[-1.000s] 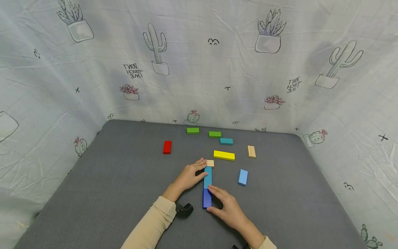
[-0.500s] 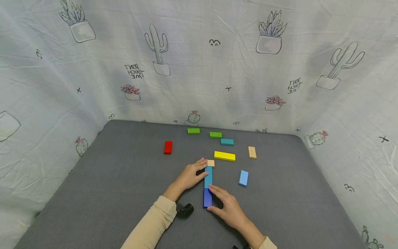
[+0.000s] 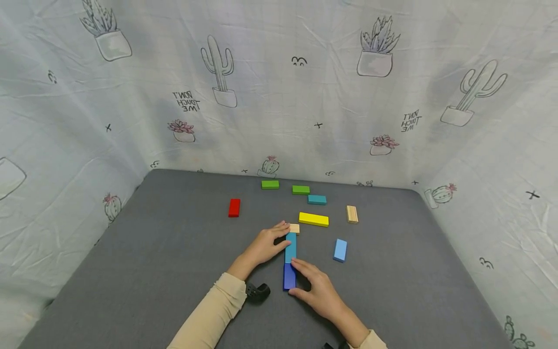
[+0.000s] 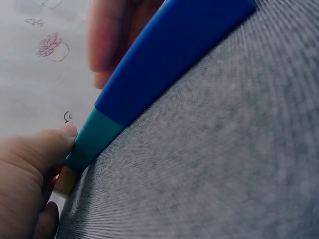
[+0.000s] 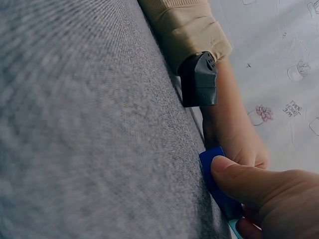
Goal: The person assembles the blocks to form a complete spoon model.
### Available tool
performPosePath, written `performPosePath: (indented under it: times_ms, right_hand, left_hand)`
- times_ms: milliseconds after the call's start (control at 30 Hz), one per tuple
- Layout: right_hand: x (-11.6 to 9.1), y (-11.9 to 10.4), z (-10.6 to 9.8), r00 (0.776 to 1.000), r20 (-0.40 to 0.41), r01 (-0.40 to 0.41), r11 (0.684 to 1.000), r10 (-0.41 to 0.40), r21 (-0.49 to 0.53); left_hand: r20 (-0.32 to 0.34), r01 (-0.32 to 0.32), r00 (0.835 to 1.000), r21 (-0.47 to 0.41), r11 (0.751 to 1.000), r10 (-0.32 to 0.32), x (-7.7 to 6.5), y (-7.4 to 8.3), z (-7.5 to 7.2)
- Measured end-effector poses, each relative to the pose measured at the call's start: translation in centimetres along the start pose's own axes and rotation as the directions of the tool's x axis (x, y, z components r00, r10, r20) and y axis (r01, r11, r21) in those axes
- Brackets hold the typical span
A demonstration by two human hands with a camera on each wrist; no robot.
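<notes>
Three toy blocks form a straight line end to end on the grey table: a short wooden block (image 3: 295, 228) at the far end, a teal-blue block (image 3: 290, 255) in the middle and a dark blue block (image 3: 288, 277) nearest. My left hand (image 3: 262, 246) grips the far part from the left, thumb on the teal-blue block and fingers around the wooden block's end. From the right, my right hand (image 3: 320, 292) holds the dark blue block lengthwise. Its thumb (image 5: 225, 168) presses the near end, as the right wrist view shows, and its fingertips are by the joint.
Beyond the line lie a yellow block (image 3: 314, 219), a teal block (image 3: 317, 199) and two green blocks (image 3: 270, 184). A red block (image 3: 234, 208) is at left; a striped wooden block (image 3: 352, 214) and a light blue block (image 3: 340, 250) are at right. Patterned cloth (image 3: 261, 72) surrounds the table.
</notes>
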State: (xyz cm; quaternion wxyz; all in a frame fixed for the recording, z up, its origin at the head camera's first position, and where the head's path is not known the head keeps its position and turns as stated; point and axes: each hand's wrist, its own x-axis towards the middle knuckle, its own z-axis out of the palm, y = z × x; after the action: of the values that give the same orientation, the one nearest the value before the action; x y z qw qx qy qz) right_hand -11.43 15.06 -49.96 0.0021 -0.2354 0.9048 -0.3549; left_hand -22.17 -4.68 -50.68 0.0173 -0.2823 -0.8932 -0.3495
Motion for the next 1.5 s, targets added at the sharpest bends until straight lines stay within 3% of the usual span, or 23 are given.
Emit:
performPosePath:
  times_ms: [400, 667, 833, 1000, 1200, 1500]
  right_hand:
    - [0.0, -0.2, -0.3, 1.000, -0.006, -0.021, 0.999, 0.021, 0.043]
    - [0.4, 0.8, -2.2, 0.988, -0.144, -0.059, 0.997, 0.064, 0.039]
    - [0.3, 2.4, -4.0, 0.969, -0.233, -0.082, 0.997, 0.078, -0.006]
    - [0.0, 4.3, -5.5, 0.953, -0.274, -0.136, 0.991, 0.131, -0.001]
    - [0.0, 6.2, -6.7, 0.936, -0.291, -0.192, 0.980, 0.196, 0.043]
    - [-0.3, 7.7, -7.0, 0.927, -0.254, -0.269, 0.961, 0.275, 0.059]
  left_hand:
    - [-0.010, 0.016, 1.000, -0.036, 0.999, -0.017, -0.1, -0.5, 0.2]
    - [-0.018, 0.025, 1.000, -0.046, 0.999, -0.026, 0.3, -0.5, 0.2]
    - [-0.019, 0.012, 1.000, -0.055, 0.998, -0.013, 0.2, -0.4, 0.1]
    - [-0.009, 0.009, 1.000, -0.060, 0.998, -0.010, 0.0, -0.3, 0.0]
    - [-0.010, 0.011, 1.000, -0.048, 0.999, -0.011, 0.1, -0.4, 0.0]
    - [-0.013, 0.015, 1.000, -0.056, 0.998, -0.016, 0.0, -0.6, 0.4]
